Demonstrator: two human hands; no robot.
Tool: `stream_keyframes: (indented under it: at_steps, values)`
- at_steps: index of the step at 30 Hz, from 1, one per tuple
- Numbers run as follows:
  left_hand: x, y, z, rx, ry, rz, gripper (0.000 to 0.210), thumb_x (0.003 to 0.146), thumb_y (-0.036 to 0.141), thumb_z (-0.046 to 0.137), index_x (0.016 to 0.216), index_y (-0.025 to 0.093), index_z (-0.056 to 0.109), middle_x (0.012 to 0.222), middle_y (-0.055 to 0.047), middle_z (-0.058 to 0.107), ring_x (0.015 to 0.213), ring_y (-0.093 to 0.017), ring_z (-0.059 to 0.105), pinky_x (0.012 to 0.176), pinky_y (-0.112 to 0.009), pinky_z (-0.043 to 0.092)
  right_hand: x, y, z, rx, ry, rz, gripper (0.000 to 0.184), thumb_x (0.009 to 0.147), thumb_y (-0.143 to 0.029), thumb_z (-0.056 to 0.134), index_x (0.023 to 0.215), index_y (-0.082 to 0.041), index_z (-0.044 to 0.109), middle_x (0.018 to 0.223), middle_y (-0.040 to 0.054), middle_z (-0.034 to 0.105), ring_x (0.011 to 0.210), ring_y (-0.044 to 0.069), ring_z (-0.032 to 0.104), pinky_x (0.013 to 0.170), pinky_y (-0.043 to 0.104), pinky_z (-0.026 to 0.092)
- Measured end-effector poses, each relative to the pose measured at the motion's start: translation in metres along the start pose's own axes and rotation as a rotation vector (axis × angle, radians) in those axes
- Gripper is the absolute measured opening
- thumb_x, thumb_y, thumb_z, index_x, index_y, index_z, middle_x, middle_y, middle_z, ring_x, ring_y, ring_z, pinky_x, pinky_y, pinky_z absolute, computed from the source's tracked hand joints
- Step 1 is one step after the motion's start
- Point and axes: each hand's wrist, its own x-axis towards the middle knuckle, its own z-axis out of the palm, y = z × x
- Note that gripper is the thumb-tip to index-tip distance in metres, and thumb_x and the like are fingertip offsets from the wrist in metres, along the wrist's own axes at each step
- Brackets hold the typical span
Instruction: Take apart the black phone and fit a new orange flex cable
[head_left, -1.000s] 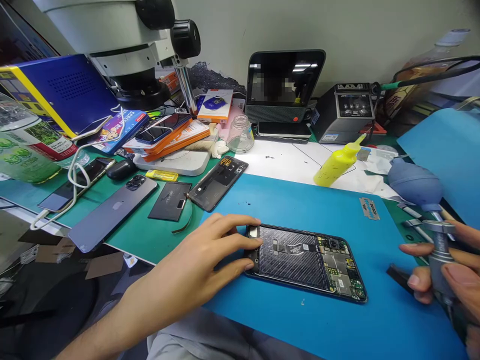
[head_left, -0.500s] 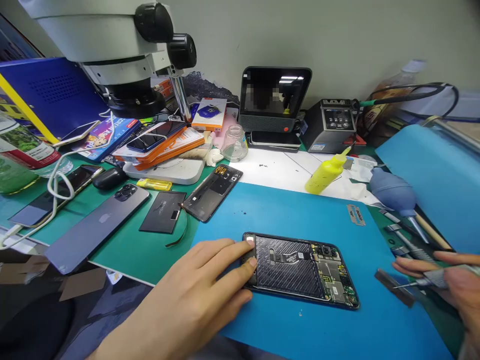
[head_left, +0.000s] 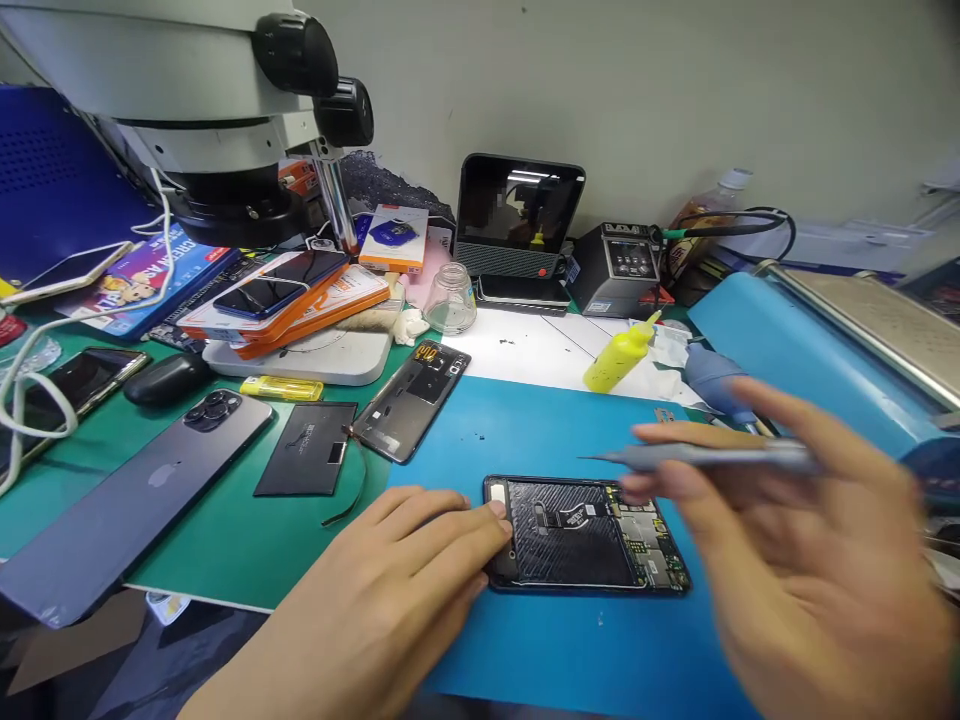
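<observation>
On the blue mat (head_left: 540,650) lies an opened phone (head_left: 574,550), its back off, showing a black ribbed middle and a circuit board at the right end. My left hand (head_left: 397,580) grips its left end, fingertips on the frame and thumb hidden. Above the board's right side, my right hand (head_left: 802,560) pinches a slim grey precision screwdriver (head_left: 697,457). Its thin tip points left and hangs over the mat, apart from the phone. Left of the mat are a removed back cover (head_left: 412,400) and a flat black battery (head_left: 306,450).
A microscope (head_left: 202,110) overhangs the back left. Nearby are a purple-grey phone (head_left: 142,490), a yellow lighter (head_left: 281,388) and stacked boxes (head_left: 322,310). A glass jar (head_left: 451,300), a yellow bottle (head_left: 619,358), a soldering station (head_left: 616,270) and a blue air blower (head_left: 712,378) stand farther back.
My right hand has come in from the right edge, bringing the screwdriver up and left over the phone's board end. The left hand stays on the phone. The view has shifted right.
</observation>
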Motion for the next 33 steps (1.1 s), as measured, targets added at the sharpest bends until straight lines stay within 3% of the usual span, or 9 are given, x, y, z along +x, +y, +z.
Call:
stream_keyframes:
  at_steps: [3,8,11,15,20,27,33]
  values:
    - [0.001,-0.009,0.0,-0.067,-0.021,0.013,0.03,0.126,0.025,0.047,0.141,0.024,0.073,0.144,0.004,0.084,0.122,-0.017,0.078,0.102,-0.035,0.062,0.005,-0.009,0.036,-0.014,-0.193,-0.01,0.028,0.113,-0.038,0.074,0.14,-0.039,0.069,0.128,0.0013,0.084,0.109,0.022,0.087,0.093,0.031,0.075]
    - [-0.003,-0.016,0.006,-0.092,0.03,-0.045,0.031,0.122,0.024,0.053,0.136,0.03,0.08,0.141,-0.005,0.08,0.126,-0.022,0.076,0.104,-0.036,0.063,0.002,-0.003,0.052,0.015,-0.304,0.031,0.014,0.116,-0.039,0.068,0.129,-0.034,0.068,0.13,0.0012,0.084,0.106,0.019,0.087,0.093,0.031,0.074]
    - [-0.01,-0.017,0.012,-0.093,0.06,-0.118,0.035,0.12,0.023,0.053,0.137,0.034,0.081,0.135,-0.009,0.075,0.124,-0.025,0.074,0.101,-0.038,0.064,0.001,-0.001,0.054,0.028,-0.286,0.044,0.014,0.116,-0.037,0.069,0.13,-0.036,0.067,0.132,-0.0014,0.083,0.105,0.017,0.087,0.093,0.027,0.073]
    - [-0.013,-0.02,0.016,-0.104,0.029,-0.105,0.033,0.121,0.026,0.054,0.14,0.035,0.08,0.128,-0.007,0.076,0.117,-0.023,0.073,0.098,-0.038,0.061,0.002,-0.005,0.054,0.055,-0.172,0.066,0.023,0.114,-0.039,0.073,0.136,-0.038,0.067,0.129,0.0,0.083,0.103,0.018,0.087,0.092,0.029,0.075]
    - [-0.011,-0.021,0.022,-0.134,0.093,-0.136,0.031,0.124,0.042,0.053,0.132,0.036,0.083,0.124,-0.004,0.078,0.113,-0.022,0.072,0.095,-0.037,0.056,-0.002,-0.012,0.049,0.16,-0.043,0.186,0.041,0.11,-0.046,0.077,0.149,-0.044,0.064,0.11,0.001,0.083,0.072,0.018,0.08,0.069,0.03,0.075]
    - [-0.009,-0.018,0.021,-0.122,0.075,-0.155,0.033,0.125,0.046,0.052,0.126,0.037,0.083,0.122,-0.001,0.079,0.112,-0.02,0.071,0.094,-0.035,0.053,-0.009,-0.008,0.044,0.343,-0.296,0.339,0.036,0.113,-0.05,0.072,0.147,-0.049,0.062,0.1,-0.002,0.08,0.061,0.018,0.078,0.058,0.03,0.072]
    - [-0.01,-0.017,0.017,-0.146,0.019,-0.158,0.029,0.125,0.037,0.052,0.126,0.035,0.081,0.128,-0.001,0.077,0.121,-0.02,0.068,0.101,-0.035,0.051,-0.004,-0.014,0.054,0.42,-0.318,0.367,0.036,0.11,-0.048,0.078,0.142,-0.042,0.063,0.097,-0.0029,0.081,0.064,0.016,0.081,0.063,0.023,0.072]
